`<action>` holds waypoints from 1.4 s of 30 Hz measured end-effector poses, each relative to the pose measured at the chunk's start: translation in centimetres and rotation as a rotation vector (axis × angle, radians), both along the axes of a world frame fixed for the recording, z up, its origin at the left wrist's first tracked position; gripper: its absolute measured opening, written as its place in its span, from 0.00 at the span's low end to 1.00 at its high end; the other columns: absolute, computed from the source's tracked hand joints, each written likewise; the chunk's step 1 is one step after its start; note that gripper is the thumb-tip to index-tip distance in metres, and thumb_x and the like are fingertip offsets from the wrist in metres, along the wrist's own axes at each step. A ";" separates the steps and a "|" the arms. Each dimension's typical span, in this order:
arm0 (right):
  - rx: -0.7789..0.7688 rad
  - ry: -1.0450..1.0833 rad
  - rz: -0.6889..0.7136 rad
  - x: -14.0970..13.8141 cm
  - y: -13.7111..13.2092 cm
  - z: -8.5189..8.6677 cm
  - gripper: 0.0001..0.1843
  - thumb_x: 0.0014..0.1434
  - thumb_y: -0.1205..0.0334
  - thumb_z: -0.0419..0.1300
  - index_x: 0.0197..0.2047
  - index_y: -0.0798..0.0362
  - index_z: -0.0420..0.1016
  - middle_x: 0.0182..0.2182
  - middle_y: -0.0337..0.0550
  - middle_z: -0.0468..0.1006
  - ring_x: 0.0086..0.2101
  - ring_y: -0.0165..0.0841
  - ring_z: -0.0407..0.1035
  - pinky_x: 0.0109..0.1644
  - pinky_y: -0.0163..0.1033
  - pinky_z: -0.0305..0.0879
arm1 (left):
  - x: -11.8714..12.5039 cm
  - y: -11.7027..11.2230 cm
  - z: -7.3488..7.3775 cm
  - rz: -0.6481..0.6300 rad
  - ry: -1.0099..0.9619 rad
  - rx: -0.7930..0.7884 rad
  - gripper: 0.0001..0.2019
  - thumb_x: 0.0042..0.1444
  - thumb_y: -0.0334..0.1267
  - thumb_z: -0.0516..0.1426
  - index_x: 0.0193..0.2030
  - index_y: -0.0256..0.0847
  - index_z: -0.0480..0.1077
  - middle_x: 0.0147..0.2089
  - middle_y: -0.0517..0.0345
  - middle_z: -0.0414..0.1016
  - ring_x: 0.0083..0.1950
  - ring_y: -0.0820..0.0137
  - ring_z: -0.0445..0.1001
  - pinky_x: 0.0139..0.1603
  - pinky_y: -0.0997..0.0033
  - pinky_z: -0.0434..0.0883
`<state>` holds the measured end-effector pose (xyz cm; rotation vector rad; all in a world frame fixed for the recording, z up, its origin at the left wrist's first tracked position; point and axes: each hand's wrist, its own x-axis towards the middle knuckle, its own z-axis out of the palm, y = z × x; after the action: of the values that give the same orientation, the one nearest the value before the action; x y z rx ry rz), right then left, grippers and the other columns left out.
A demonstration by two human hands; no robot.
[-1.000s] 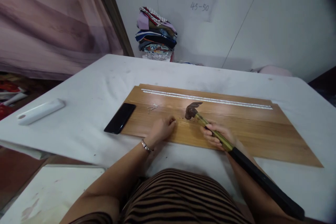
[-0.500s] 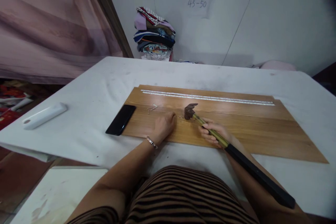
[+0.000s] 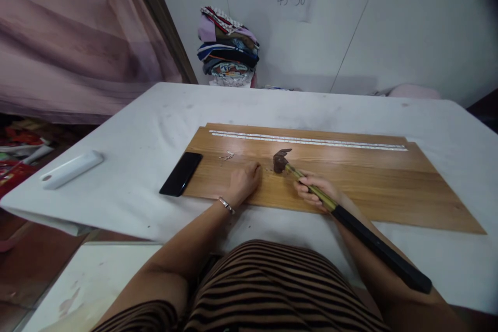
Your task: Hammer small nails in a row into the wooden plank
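While the right hand [image 3: 326, 187] grips the claw hammer [image 3: 361, 232] high on its shaft over the wood-grain board [image 3: 377, 181], I'd keep swings short and the curled left hand [image 3: 244, 182], can't tell if it's empty, clear.

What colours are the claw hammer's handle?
Claw hammer handle: yellowish-gold beside the metal head, black toward the far end. Best seen in the head view.
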<state>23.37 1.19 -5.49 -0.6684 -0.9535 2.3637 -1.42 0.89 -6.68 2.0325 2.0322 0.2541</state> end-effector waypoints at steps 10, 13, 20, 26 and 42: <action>0.014 0.031 0.019 0.1 0.0 -0.2 0.14 0.60 0.64 0.56 0.49 0.51 0.61 0.24 0.30 0.63 0.14 0.19 0.48 0.11 0.23 0.46 | -0.1 0.1 -0.3 0.012 0.005 0.012 0.17 0.67 0.44 0.45 0.49 0.44 0.73 0.45 0.50 0.80 0.44 0.62 0.78 0.42 0.68 0.65; 0.011 0.035 0.020 0.0 0.0 -0.2 0.13 0.59 0.65 0.56 0.48 0.51 0.61 0.24 0.30 0.64 0.14 0.19 0.48 0.11 0.23 0.45 | -0.1 0.1 -0.3 0.012 0.004 0.020 0.17 0.67 0.43 0.45 0.49 0.44 0.73 0.45 0.50 0.80 0.45 0.62 0.78 0.42 0.68 0.66; -0.004 0.034 -0.003 0.0 -0.2 0.2 0.16 0.58 0.64 0.58 0.50 0.51 0.61 0.24 0.30 0.64 0.14 0.19 0.49 0.11 0.24 0.45 | -0.1 -0.1 -0.3 -0.003 -0.028 0.056 0.15 0.65 0.44 0.49 0.49 0.46 0.75 0.45 0.53 0.81 0.45 0.62 0.79 0.41 0.68 0.67; -0.004 0.061 -0.012 0.2 0.0 0.0 0.14 0.58 0.64 0.59 0.46 0.50 0.62 0.24 0.29 0.63 0.14 0.19 0.49 0.11 0.23 0.46 | -0.2 -0.2 -1.0 -0.072 -0.084 0.131 0.15 0.64 0.44 0.52 0.52 0.46 0.75 0.48 0.54 0.81 0.48 0.64 0.78 0.45 0.70 0.70; 0.005 0.036 -0.005 0.0 -0.1 -0.1 0.14 0.59 0.64 0.57 0.48 0.51 0.61 0.24 0.30 0.63 0.14 0.19 0.48 0.11 0.23 0.46 | -0.3 -0.1 -1.3 -0.136 -0.074 0.153 0.14 0.65 0.43 0.51 0.48 0.46 0.76 0.47 0.56 0.81 0.47 0.65 0.79 0.45 0.70 0.71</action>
<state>23.32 1.12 -5.58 -0.6235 -0.9404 2.3605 -1.75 0.77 -7.98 2.2062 1.8727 0.4634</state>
